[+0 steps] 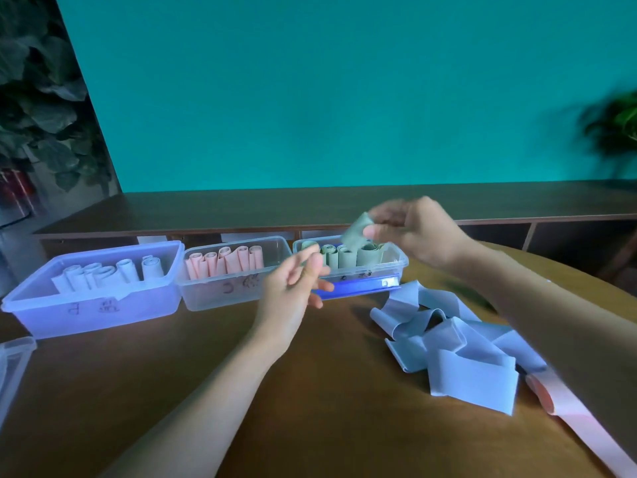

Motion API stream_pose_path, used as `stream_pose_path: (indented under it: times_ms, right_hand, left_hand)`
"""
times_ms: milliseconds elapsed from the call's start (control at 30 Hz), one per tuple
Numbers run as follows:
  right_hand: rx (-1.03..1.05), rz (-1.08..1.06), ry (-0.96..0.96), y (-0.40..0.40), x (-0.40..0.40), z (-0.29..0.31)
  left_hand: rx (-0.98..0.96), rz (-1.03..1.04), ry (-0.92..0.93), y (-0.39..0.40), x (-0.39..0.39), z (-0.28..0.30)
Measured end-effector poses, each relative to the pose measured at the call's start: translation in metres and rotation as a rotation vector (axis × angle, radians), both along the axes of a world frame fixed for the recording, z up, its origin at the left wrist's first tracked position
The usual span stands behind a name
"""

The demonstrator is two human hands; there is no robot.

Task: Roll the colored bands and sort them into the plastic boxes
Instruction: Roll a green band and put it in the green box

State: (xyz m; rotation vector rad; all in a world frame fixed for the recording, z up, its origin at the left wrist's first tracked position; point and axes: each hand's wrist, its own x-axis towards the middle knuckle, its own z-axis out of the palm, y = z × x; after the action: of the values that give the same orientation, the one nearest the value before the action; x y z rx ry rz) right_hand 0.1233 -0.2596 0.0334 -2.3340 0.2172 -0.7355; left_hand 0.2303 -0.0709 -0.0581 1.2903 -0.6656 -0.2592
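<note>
My right hand (417, 232) pinches a rolled grey-green band (356, 232) in the air, just above the right plastic box (396, 267), which holds several grey-green rolls. My left hand (296, 284) hovers in front of that box with loosely curled fingers and holds nothing. The middle box (238, 294) holds several pink rolls. The left box (103, 312) holds several pale blue-white rolls. A heap of unrolled pale blue bands (458, 353) lies on the table under my right forearm, and a pink band (579, 422) trails off to the lower right.
The three boxes stand in a row on the brown table (172, 374). Part of another clear box (13, 367) shows at the left edge. A dark low cabinet (241, 208) runs behind the table, with plants at both sides.
</note>
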Motion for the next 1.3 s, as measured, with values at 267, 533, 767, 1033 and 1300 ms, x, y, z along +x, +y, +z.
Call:
stream_pose_path:
  times_ms: [267, 533, 767, 1033, 1300]
  right_hand:
    - [-0.295, -0.174, 0.271, -0.023, 0.054, -0.003]
    - [-0.308, -0.102, 0.433, 0.002, 0.097, -0.025]
    - [-0.409, -0.099, 0.571, 0.007, 0.112, -0.033]
    - [-0.454, -0.142, 0.597, 0.015, 0.119, -0.039]
    - [-0.396, -0.139, 0.555, 0.011, 0.119, -0.042]
  left_hand:
    - [0.120, 0.326, -0.270, 0.003, 0.005, -0.026]
    - [0.203, 0.427, -0.224, 0.006, 0.022, -0.035]
    - [0.222, 0.442, -0.292, 0.006, 0.020, -0.036]
    - [0.241, 0.439, -0.302, 0.006, 0.019, -0.036]
    - [0.256, 0.429, -0.302, 0.006, 0.020, -0.036]
